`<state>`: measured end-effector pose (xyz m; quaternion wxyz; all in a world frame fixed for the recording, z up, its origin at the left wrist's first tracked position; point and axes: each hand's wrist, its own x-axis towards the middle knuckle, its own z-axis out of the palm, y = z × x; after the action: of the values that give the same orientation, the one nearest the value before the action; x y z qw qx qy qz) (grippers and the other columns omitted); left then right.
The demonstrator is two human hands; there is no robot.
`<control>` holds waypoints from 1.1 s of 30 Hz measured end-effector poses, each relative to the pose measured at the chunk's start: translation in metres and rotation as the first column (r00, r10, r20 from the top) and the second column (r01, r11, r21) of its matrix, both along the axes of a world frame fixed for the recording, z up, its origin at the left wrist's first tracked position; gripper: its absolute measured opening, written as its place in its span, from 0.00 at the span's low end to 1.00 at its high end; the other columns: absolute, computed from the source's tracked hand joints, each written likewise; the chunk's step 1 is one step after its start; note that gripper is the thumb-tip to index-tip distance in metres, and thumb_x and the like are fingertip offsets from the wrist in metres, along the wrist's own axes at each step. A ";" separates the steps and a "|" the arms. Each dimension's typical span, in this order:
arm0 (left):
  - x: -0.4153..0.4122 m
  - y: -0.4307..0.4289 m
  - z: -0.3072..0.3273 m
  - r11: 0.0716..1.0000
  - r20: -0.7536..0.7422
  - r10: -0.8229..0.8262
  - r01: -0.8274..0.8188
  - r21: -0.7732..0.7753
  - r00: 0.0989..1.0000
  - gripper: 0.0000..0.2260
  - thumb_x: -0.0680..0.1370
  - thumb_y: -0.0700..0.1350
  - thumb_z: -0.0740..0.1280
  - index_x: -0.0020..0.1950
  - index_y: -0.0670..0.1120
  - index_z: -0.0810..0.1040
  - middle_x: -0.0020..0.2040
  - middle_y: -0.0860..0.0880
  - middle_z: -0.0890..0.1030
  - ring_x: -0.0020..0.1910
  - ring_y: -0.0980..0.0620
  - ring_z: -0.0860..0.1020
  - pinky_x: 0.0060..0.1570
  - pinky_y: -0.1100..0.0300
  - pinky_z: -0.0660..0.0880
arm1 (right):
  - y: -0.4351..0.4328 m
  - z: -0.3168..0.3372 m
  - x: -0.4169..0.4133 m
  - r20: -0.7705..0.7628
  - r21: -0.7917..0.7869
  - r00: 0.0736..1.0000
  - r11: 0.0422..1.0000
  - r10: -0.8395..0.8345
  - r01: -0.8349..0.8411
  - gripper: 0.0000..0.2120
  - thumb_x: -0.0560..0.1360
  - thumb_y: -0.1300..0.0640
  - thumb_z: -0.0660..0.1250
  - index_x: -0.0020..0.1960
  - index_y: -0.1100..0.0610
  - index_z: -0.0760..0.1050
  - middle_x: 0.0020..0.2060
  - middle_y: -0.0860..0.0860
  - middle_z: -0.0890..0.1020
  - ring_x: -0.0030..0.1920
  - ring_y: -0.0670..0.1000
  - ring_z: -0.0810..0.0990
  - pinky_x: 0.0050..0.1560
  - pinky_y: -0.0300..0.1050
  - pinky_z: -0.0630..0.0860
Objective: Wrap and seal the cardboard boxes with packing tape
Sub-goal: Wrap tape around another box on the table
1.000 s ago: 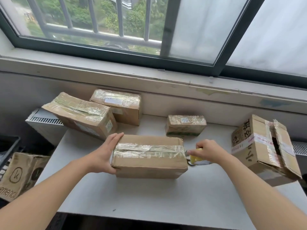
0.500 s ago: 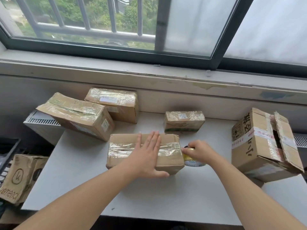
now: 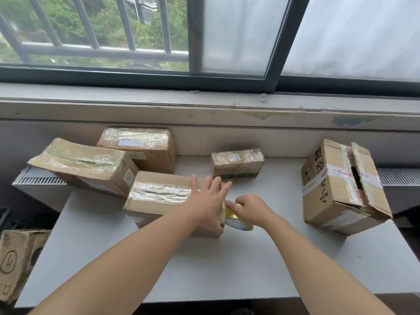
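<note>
My left hand [image 3: 209,201] lies flat, fingers straight and spread, on the right end of the cardboard box [image 3: 159,178] at the middle of the tabletop [image 3: 204,269], hiding that end of its wrinkled tape strip [image 3: 159,193]. My right hand [image 3: 253,209] curls around the one yellow tape roll [image 3: 238,222], which stands against the box's right side, and covers most of it. Four more boxes share the tabletop. A tilted box [image 3: 84,164] lies at left, its left end over a radiator [image 3: 38,180]. A far box [image 3: 138,144] sits behind it, a small box [image 3: 237,163] far centre, and an open-flapped box [image 3: 341,185] at right. A sixth box [image 3: 16,262] sits below, near left.
</note>
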<state>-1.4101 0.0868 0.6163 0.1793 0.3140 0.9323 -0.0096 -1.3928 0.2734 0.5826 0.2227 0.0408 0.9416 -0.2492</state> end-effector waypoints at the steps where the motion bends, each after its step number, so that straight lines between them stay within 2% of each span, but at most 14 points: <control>1: -0.001 -0.004 0.005 1.000 0.006 -0.023 0.022 0.013 1.000 0.55 0.65 0.65 0.73 0.82 0.51 0.45 0.75 0.44 0.56 0.77 0.36 0.52 0.70 0.21 0.42 | 0.002 0.002 0.003 0.005 -0.072 1.000 0.997 -0.021 0.021 0.30 0.78 0.33 0.62 0.32 0.56 0.67 0.29 0.49 0.72 0.32 0.51 0.69 0.35 0.50 0.64; 3: -0.003 -0.014 0.018 0.996 0.048 -0.051 0.048 0.077 0.998 0.53 0.64 0.65 0.75 0.79 0.51 0.51 0.70 0.45 0.59 0.75 0.39 0.56 0.71 0.21 0.42 | 0.008 0.014 0.008 0.015 -0.220 0.998 0.973 -0.063 0.065 0.28 0.77 0.34 0.65 0.33 0.55 0.65 0.29 0.49 0.67 0.32 0.49 0.65 0.36 0.47 0.61; 6: -0.010 -0.041 0.049 0.953 0.081 -0.022 -0.003 0.302 0.997 0.55 0.61 0.69 0.77 0.80 0.52 0.54 0.72 0.49 0.58 0.77 0.43 0.54 0.76 0.29 0.42 | 0.011 0.056 0.006 -0.039 -0.428 0.990 0.897 -0.137 0.107 0.28 0.77 0.32 0.65 0.31 0.51 0.63 0.28 0.47 0.64 0.31 0.49 0.63 0.36 0.47 0.58; 8: -0.018 -0.064 0.071 0.863 0.095 -0.014 -0.036 0.503 0.995 0.54 0.62 0.65 0.78 0.81 0.53 0.55 0.73 0.51 0.58 0.76 0.47 0.60 0.80 0.40 0.52 | 0.006 0.097 -0.002 -0.113 -0.590 0.972 0.801 -0.206 0.101 0.30 0.73 0.29 0.66 0.30 0.51 0.62 0.28 0.46 0.62 0.30 0.48 0.61 0.34 0.44 0.58; 10: -0.022 -0.086 0.082 0.716 0.106 -0.029 -0.053 0.696 0.994 0.52 0.63 0.57 0.80 0.81 0.50 0.58 0.72 0.50 0.61 0.74 0.53 0.65 0.77 0.53 0.63 | -0.001 0.135 -0.010 -0.151 -0.754 0.959 0.655 -0.241 0.045 0.32 0.68 0.27 0.70 0.32 0.54 0.64 0.29 0.48 0.63 0.31 0.48 0.61 0.33 0.42 0.59; 11: -0.023 -0.096 0.080 0.649 0.126 -0.023 -0.082 0.756 0.992 0.51 0.64 0.53 0.81 0.80 0.48 0.59 0.71 0.50 0.63 0.74 0.55 0.65 0.76 0.55 0.64 | -0.007 0.150 -0.015 -0.159 -0.802 0.965 0.597 -0.209 -0.003 0.31 0.67 0.27 0.72 0.34 0.55 0.67 0.30 0.49 0.65 0.31 0.49 0.63 0.33 0.43 0.60; 12: -0.021 -0.106 0.076 0.604 0.164 -0.005 -0.128 0.786 0.986 0.50 0.64 0.50 0.82 0.80 0.47 0.59 0.71 0.49 0.64 0.75 0.54 0.65 0.77 0.53 0.64 | -0.015 0.163 -0.018 -0.177 -0.812 0.972 0.581 -0.155 -0.056 0.29 0.67 0.29 0.73 0.35 0.55 0.70 0.30 0.49 0.68 0.32 0.49 0.65 0.33 0.43 0.62; 14: -0.014 -0.124 0.063 0.587 0.243 0.037 -0.218 0.780 0.969 0.51 0.64 0.48 0.84 0.80 0.49 0.57 0.72 0.49 0.64 0.75 0.51 0.67 0.76 0.49 0.66 | -0.039 0.177 -0.025 -0.249 -0.716 0.968 0.673 0.003 -0.186 0.23 0.71 0.37 0.74 0.40 0.57 0.77 0.33 0.50 0.74 0.35 0.50 0.71 0.35 0.41 0.67; 17: -0.004 -0.148 0.050 0.660 0.289 0.083 -0.270 0.701 0.954 0.53 0.64 0.51 0.83 0.80 0.51 0.53 0.73 0.52 0.61 0.75 0.55 0.64 0.76 0.51 0.66 | -0.080 0.172 -0.031 -0.273 -0.581 0.955 0.771 0.116 -0.260 0.15 0.78 0.46 0.73 0.42 0.58 0.79 0.33 0.47 0.76 0.34 0.46 0.72 0.35 0.38 0.67; 20: -0.004 -0.154 0.059 0.739 0.270 0.059 -0.224 0.635 0.961 0.55 0.65 0.57 0.81 0.81 0.54 0.50 0.76 0.59 0.52 0.79 0.59 0.55 0.79 0.56 0.60 | -0.101 0.165 -0.033 -0.240 -0.595 0.964 0.767 0.116 -0.240 0.16 0.79 0.44 0.70 0.35 0.50 0.76 0.31 0.45 0.73 0.32 0.45 0.70 0.35 0.38 0.66; 23: -0.005 -0.142 0.065 0.775 0.271 0.030 -0.193 0.601 0.962 0.55 0.65 0.62 0.80 0.82 0.59 0.48 0.79 0.62 0.45 0.81 0.60 0.43 0.80 0.59 0.53 | -0.108 0.161 -0.028 -0.212 -0.630 0.968 0.738 0.133 -0.239 0.19 0.77 0.39 0.69 0.35 0.51 0.76 0.32 0.49 0.73 0.34 0.48 0.71 0.36 0.41 0.67; 26: -0.008 -0.140 0.065 0.791 0.257 0.051 -0.196 0.580 0.965 0.51 0.67 0.59 0.79 0.81 0.58 0.51 0.76 0.62 0.51 0.79 0.60 0.50 0.80 0.56 0.57 | -0.095 0.166 -0.025 -0.211 -0.625 0.973 0.753 0.091 -0.206 0.22 0.74 0.36 0.69 0.33 0.52 0.73 0.31 0.50 0.69 0.33 0.49 0.68 0.34 0.41 0.64; 29: -0.008 -0.145 0.065 0.822 0.228 0.069 -0.184 0.539 0.971 0.50 0.67 0.56 0.80 0.81 0.54 0.52 0.73 0.64 0.53 0.75 0.61 0.56 0.77 0.60 0.60 | -0.052 0.186 -0.026 -0.253 -0.488 0.963 0.848 0.091 -0.208 0.26 0.71 0.36 0.72 0.30 0.53 0.67 0.28 0.48 0.64 0.30 0.47 0.62 0.31 0.40 0.60; 33: -0.009 -0.135 0.068 0.821 0.233 0.043 -0.167 0.545 0.971 0.49 0.68 0.54 0.79 0.80 0.55 0.53 0.72 0.64 0.53 0.75 0.61 0.56 0.75 0.64 0.61 | -0.013 0.199 -0.016 -0.210 -0.257 0.968 0.948 0.135 -0.188 0.29 0.73 0.39 0.75 0.33 0.59 0.67 0.29 0.49 0.65 0.31 0.49 0.63 0.34 0.44 0.60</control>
<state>-1.4190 -0.0480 0.6839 0.1770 0.2999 0.8854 0.3079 -1.4085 0.2603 0.7817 0.1552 -0.0921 0.9150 -0.3609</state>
